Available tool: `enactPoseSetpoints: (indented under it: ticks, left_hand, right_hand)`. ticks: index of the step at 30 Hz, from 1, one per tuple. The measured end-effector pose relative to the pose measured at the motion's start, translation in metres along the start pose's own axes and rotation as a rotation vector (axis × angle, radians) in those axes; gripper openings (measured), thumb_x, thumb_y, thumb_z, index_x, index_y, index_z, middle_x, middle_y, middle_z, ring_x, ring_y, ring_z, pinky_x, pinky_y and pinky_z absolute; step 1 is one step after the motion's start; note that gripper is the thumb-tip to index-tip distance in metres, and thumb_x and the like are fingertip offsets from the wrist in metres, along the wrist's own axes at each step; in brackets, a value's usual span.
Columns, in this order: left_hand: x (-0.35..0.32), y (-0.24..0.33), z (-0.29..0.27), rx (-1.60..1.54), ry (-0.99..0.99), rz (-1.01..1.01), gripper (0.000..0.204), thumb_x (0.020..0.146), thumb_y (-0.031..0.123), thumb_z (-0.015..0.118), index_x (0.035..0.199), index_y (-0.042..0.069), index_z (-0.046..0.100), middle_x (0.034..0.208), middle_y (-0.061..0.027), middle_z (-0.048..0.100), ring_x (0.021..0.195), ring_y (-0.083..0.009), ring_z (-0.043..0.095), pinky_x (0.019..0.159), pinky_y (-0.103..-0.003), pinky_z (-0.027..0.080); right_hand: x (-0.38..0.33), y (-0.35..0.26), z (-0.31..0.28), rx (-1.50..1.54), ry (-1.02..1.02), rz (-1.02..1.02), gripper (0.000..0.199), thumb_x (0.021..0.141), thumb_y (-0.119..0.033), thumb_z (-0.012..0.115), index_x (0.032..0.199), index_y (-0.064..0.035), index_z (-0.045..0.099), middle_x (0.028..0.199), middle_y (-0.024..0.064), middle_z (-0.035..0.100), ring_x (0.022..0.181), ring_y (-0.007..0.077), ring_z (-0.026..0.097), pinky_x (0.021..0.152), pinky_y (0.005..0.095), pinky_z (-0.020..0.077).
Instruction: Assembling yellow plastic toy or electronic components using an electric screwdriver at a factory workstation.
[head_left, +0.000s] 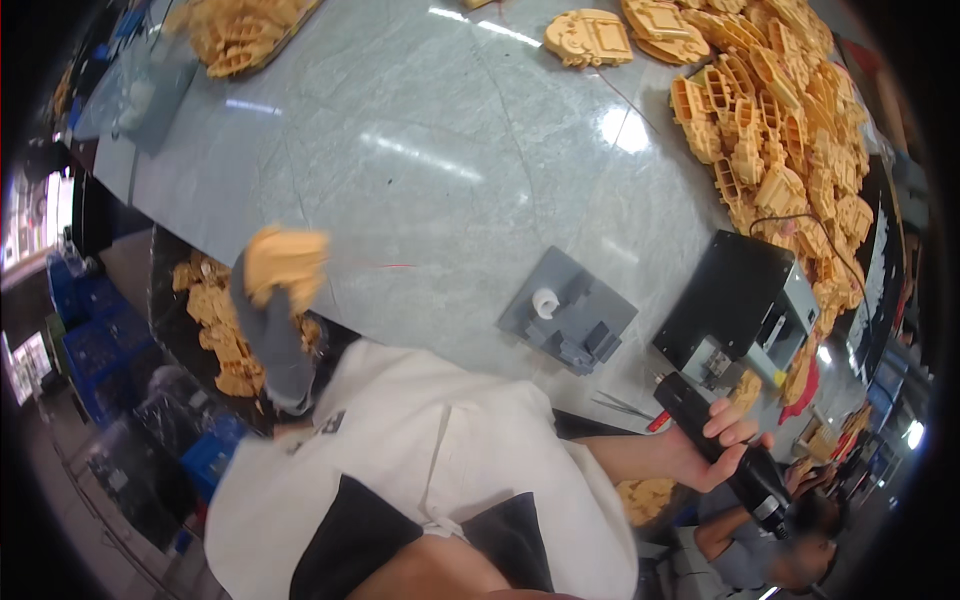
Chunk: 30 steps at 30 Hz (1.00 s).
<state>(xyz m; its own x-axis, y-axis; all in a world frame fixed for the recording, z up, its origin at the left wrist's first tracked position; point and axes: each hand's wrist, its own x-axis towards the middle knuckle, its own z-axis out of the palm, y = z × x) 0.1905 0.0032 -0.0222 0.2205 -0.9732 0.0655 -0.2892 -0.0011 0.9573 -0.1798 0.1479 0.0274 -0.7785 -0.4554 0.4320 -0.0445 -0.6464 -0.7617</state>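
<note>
My left hand, in a grey glove, holds an orange plastic part raised over the table's left edge; the part is blurred by motion. Below it sits a dark bin with several more orange parts. My right hand is bare and wraps around a black electric screwdriver near the table's lower right edge. A grey fixture block with a white cylinder on it rests on the table between both hands.
The grey marble-pattern table carries a big heap of orange parts at the right and another heap at the top left. A black box unit stands by the screwdriver. Another person sits at the lower right. Blue crates line the left.
</note>
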Motion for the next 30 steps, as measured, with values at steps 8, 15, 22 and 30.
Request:
enactPoseSetpoints:
  ticks: [8,15,22,30]
  left_hand:
    - [0.016,-0.044,-0.083,0.878,0.443,0.358,0.042,0.076,0.005,0.059,0.114,-0.007,0.044,0.11,-0.0183,0.053,0.103,-0.0281,0.051,0.09,-0.035,0.039]
    - [0.137,0.081,0.291,0.798,-0.34,1.01,0.08,0.075,0.067,0.044,0.131,0.011,0.033,0.128,-0.0189,0.042,0.117,-0.0241,0.042,0.093,-0.038,0.034]
    - [0.122,0.051,0.284,0.868,-0.558,0.916,0.057,0.074,0.043,0.054,0.126,0.023,0.042,0.111,-0.0118,0.051,0.101,-0.0308,0.05,0.085,-0.041,0.043]
    - [0.028,0.056,0.163,0.204,-1.156,0.936,0.077,0.062,0.018,0.075,0.128,0.005,0.035,0.115,-0.0148,0.049,0.1,-0.0303,0.053,0.085,-0.038,0.045]
  right_hand:
    - [-0.015,0.019,0.0,-0.027,0.098,0.01,0.04,0.078,-0.007,0.045,0.118,-0.0044,0.04,0.069,0.0049,0.042,0.054,0.0147,0.043,0.062,0.0334,0.0366]
    - [-0.029,-0.002,0.007,-0.006,-0.092,-0.115,0.042,0.075,-0.007,0.049,0.114,-0.0034,0.037,0.062,0.0056,0.042,0.045,0.0161,0.045,0.054,0.0319,0.0397]
    - [-0.06,-0.024,-0.009,0.005,0.157,-0.068,0.045,0.071,-0.006,0.052,0.113,-0.0045,0.037,0.061,0.0044,0.044,0.045,0.0159,0.044,0.054,0.0321,0.0383]
    - [-0.058,-0.018,-0.008,-0.044,0.164,-0.02,0.048,0.066,-0.004,0.05,0.113,-0.0042,0.039,0.061,0.0047,0.043,0.046,0.0167,0.044,0.056,0.0324,0.039]
